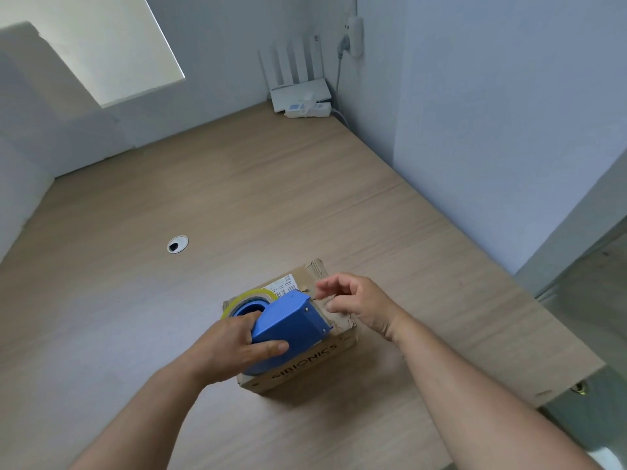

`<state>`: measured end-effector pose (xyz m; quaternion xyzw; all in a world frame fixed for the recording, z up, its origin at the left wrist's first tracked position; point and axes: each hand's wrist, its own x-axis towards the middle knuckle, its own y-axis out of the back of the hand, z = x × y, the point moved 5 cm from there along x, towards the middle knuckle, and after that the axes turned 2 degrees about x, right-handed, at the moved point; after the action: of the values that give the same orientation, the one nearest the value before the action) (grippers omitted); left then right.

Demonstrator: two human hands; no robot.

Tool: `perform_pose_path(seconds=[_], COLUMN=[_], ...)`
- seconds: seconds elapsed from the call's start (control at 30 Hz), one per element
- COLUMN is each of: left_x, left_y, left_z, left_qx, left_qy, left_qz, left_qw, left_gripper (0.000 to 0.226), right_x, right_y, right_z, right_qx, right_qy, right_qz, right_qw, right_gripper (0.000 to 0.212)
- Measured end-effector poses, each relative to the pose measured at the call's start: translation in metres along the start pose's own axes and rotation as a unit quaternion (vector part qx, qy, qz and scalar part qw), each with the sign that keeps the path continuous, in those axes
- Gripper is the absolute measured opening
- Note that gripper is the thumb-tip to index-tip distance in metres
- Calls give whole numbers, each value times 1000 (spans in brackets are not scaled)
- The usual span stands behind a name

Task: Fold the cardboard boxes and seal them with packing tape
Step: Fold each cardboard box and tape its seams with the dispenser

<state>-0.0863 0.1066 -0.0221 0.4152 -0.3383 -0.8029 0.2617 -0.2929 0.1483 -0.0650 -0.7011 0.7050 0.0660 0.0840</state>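
The left grip (234, 347) is clasping the blue tape dispenser (288, 322), pressing it onto the cardboard box (305, 366) sitting directly beneath on the worktop (305, 198). The right grip (359, 301) is hanging loosely open just past the dispenser's cutter end, over the box top.

Bare left hand (234, 347) and right hand (359, 307), bare forearms (475, 385)

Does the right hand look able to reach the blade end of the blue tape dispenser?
Probably yes: the right hand is right beside the blade end of the tape dispenser, above the cardboard box, with nothing between them.
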Motion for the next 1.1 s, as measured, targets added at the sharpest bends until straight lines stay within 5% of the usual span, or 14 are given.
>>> perform_pose_path(seconds=[0.1, 0.3, 0.43, 0.77, 0.93, 1.1], left_x=[-1, -1, 16, 6, -6, -9], left_y=[0, 9, 25, 44, 33, 31], left_z=[1, 6, 23, -6, -14, -8], left_qx=[-13, -43, -10, -40, -57, -72], left_qy=[8, 34, 70, 195, 215, 206], left_qz=[-7, -19, -24, -40, -4, 15], left_qw=[1000, 998, 997, 979, 975, 976], left_gripper=[59, 68, 48, 70, 51, 49], right_x=[-2, 0, 13, 21, 17, 5], right_y=[2, -5, -5, -3, -14, -33], right_z=[0, 2, 1, 15, -3, 5], right_qx=[4, -85, -188, -162, -247, -8], right_qy=[9, 19, -15, -111, -107, -127], right_qz=[25, 123, 179, 168, 209, 303], right_qw=[1000, 989, 966, 966, 940, 944], right_gripper=[10, 20, 24, 20, 16, 15])
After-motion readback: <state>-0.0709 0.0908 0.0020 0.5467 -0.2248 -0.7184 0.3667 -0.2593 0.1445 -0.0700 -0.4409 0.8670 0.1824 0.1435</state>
